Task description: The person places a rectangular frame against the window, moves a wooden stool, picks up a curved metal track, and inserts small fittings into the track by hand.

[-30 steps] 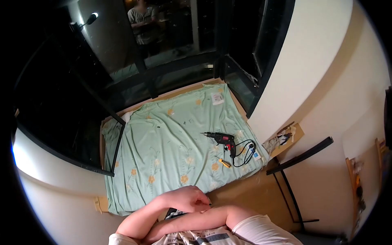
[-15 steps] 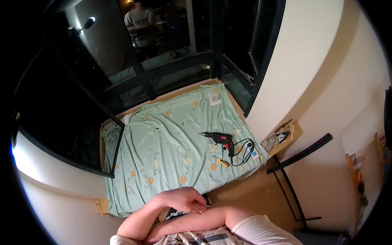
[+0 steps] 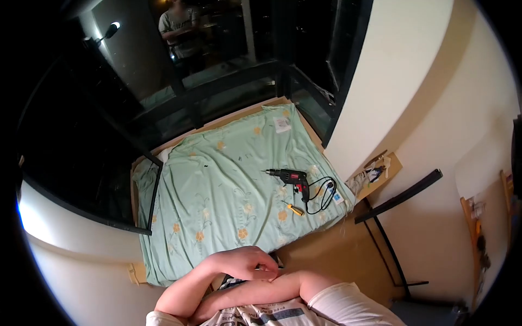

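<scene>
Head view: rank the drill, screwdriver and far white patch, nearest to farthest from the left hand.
1. Screwdriver: ahead-right of the left hand.
2. Drill: just beyond.
3. White patch: near the cloth's far-right corner.

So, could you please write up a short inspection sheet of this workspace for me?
Surface: wrinkled green floral cloth spread below the dark window frame.
Job's things: drill lying on its side, bit toward the picture's left; yellow-handled screwdriver apart, nearer the person.
Clutter: small dark bit and white paper on the cloth.
Hands: left hand bent against the right forearm; right hand not visible.
Cables: black cord loosely looped beside the drill.
Surroundings: pale wall; black bar at right.
</scene>
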{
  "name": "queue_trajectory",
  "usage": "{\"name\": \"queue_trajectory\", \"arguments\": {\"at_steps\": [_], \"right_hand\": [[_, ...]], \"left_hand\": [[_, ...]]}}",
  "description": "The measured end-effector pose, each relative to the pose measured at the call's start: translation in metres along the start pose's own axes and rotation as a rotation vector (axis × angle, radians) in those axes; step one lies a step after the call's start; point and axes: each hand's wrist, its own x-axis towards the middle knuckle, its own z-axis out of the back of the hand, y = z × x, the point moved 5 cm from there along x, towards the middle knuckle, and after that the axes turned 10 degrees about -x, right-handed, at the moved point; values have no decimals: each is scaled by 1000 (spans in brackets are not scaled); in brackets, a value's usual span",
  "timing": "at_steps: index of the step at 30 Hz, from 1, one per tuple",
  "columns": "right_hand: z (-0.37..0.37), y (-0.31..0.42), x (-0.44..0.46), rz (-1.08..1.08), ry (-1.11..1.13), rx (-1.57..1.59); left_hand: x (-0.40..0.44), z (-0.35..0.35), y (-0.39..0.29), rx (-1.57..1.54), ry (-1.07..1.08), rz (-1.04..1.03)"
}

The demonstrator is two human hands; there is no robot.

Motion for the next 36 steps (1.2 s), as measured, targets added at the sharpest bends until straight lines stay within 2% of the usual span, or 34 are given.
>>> {"name": "queue_trajectory", "arguments": {"at_steps": [2,4,6,8,10,12,15,16,18,19,20,22,23,27,29,33,34,36], "right_hand": [[4,5,-5,8,-16,-4],[9,10,-11,14,-41,-17],[18,14,-18,17,-75,-38],[26,18,-24,20,-113,-60],[32,23,-28,22,-139,-82],[39,24,-34,24,-184,-90],[46,30,-38,27,-224,-114],[48,30,-40,27,-237,-122],[49,33,-45,26,-253,-137],[51,33,-47,23,-262,-139],[52,34,-48,22,-271,-143],[53,34,-50,22,-290,-147],[54,35,-49,25,-292,-149],[54,38,-46,36,-299,-160],[55,41,-45,46,-311,-167],[57,45,-45,49,-322,-181],[58,45,-47,48,-323,-182],[58,45,-47,42,-327,-187]], "left_hand": [[4,-1,-9,101,42,21],[18,1,-27,-4,-294,-317],[38,-13,-25,20,-271,-387],[48,-16,-19,64,-242,-322],[47,-12,-22,99,-119,-348],[35,-7,-31,-94,-43,-42],[25,3,-14,-93,72,64],[23,4,-7,-85,96,65],[23,9,5,-155,10,-21],[33,9,3,-98,-55,-142],[44,0,0,-175,-176,-117],[61,-24,20,-525,-134,46],[71,-27,32,-489,-69,-47],[56,-19,42,-521,-17,-26],[40,-12,37,-497,76,164],[14,6,48,-372,250,335],[16,4,50,-370,254,334],[25,5,46,-344,56,211]]}}
